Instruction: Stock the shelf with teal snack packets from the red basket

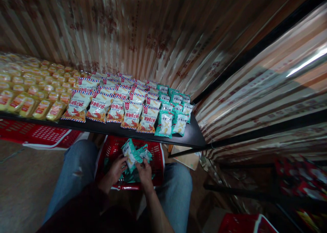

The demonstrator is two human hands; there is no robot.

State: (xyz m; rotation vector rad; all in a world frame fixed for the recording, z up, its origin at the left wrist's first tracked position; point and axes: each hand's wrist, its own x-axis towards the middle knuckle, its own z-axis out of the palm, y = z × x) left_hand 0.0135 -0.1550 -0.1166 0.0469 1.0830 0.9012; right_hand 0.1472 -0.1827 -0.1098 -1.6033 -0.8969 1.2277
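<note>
Over a red basket (158, 173), between my knees, both hands are among teal-and-white snack bags. My left hand (118, 168) is closed on the edge of one snack bag (129, 153), which is held tilted upward. My right hand (144, 173) has its fingers closed at another teal snack bag (145, 153), close beside the first. More teal bags lie below in the basket, partly hidden by my hands. On the black shelf (189, 137) ahead, matching teal snack bags (164, 123) stand in rows at the right end.
Orange-and-white snack bags (102, 105) fill the shelf's middle, and yellow packaged cakes (42, 108) its left. A striped plastic sheet (153, 31) hangs behind. Black metal bars (230, 69) slant at the right. More red baskets (51, 134) stand below left and at lower right.
</note>
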